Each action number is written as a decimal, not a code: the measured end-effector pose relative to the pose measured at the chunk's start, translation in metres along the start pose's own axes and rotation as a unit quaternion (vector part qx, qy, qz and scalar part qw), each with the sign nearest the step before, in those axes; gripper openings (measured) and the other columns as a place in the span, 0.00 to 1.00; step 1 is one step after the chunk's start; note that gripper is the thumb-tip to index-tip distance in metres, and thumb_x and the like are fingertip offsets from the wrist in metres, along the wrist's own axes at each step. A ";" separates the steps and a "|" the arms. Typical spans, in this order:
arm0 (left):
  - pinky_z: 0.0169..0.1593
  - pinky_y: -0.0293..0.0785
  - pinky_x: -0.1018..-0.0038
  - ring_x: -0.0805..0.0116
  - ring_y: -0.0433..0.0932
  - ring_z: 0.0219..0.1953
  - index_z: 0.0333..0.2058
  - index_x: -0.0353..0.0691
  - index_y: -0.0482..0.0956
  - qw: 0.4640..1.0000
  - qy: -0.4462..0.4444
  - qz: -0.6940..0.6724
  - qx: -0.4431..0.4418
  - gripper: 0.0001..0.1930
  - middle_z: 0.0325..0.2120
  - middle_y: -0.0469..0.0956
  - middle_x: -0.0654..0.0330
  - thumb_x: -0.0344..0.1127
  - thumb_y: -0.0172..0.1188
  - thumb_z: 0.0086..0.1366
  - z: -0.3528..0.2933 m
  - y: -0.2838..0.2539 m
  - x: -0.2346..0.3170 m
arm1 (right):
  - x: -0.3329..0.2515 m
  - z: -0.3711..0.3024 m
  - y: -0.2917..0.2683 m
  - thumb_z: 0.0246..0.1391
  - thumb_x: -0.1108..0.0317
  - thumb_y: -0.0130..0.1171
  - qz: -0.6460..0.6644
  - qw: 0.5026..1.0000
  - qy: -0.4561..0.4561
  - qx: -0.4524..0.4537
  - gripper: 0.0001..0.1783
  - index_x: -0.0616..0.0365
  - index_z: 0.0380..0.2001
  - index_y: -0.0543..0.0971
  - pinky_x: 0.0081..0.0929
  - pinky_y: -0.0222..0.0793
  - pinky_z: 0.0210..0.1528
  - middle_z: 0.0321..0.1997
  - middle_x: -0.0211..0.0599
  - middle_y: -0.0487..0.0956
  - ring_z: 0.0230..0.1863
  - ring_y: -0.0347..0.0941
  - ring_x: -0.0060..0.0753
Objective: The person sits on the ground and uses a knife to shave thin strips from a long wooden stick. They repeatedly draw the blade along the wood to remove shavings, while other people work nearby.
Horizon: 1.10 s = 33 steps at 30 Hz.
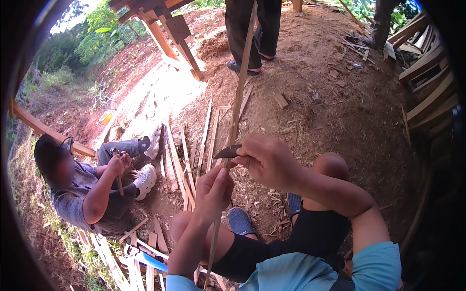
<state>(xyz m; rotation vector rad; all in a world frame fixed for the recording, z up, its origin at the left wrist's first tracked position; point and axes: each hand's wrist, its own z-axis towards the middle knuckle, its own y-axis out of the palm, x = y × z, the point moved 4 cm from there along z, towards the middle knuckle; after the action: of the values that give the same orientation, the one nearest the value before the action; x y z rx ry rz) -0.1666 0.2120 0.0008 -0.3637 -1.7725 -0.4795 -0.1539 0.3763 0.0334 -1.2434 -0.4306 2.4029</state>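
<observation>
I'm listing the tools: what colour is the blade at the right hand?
The blade looks dark grey, nearly black, in the head view.

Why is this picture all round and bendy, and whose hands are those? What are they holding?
There's no robot here, just a person using two bare hands. A wide fisheye camera on their head looks down, so straight things bend near the edge. That's why the arms come in from below.

The left hand grips a long, thin wooden strip. The right hand holds a dark, pointed blade, like a knife, crossing the strip; its handle is hidden in the fingers.

There's no table: more pieces of wood lie on the brown ground. On the left sits another person, whose hands are separate from these two.
</observation>
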 end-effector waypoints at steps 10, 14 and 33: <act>0.12 0.50 0.85 0.84 0.58 0.10 0.38 0.35 0.72 1.000 -0.005 -0.009 0.003 0.12 0.14 0.64 0.70 0.39 0.46 0.71 0.000 -0.004 -0.007 | -0.005 -0.008 0.012 0.51 0.71 0.60 0.019 1.000 -0.008 -0.020 0.09 0.59 0.26 0.69 0.41 0.68 0.27 0.25 0.42 0.72 0.27 0.73 0.51; 0.14 0.52 0.86 0.86 0.60 0.12 0.42 0.34 0.73 0.999 0.025 0.039 0.018 0.10 0.16 0.65 0.71 0.34 0.51 0.68 0.001 0.001 0.002 | 0.002 -0.002 0.005 0.51 0.70 0.61 -0.009 1.000 0.003 -0.010 0.09 0.58 0.26 0.69 0.41 0.68 0.27 0.25 0.42 0.73 0.27 0.73 0.50; 0.20 0.54 0.85 0.86 0.59 0.18 0.51 0.38 0.69 0.996 -0.028 0.069 -0.047 0.15 0.20 0.62 0.74 0.41 0.43 0.73 -0.004 -0.001 -0.003 | 0.018 -0.004 0.013 0.52 0.69 0.62 -0.034 0.998 0.043 0.013 0.09 0.58 0.27 0.71 0.37 0.65 0.25 0.24 0.41 0.73 0.25 0.73 0.46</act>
<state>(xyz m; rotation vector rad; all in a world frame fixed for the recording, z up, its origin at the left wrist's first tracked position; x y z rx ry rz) -0.1633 0.2095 -0.0019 -0.5676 -1.7695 -0.4594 -0.1625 0.3745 0.0124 -1.2944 -0.4086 2.2816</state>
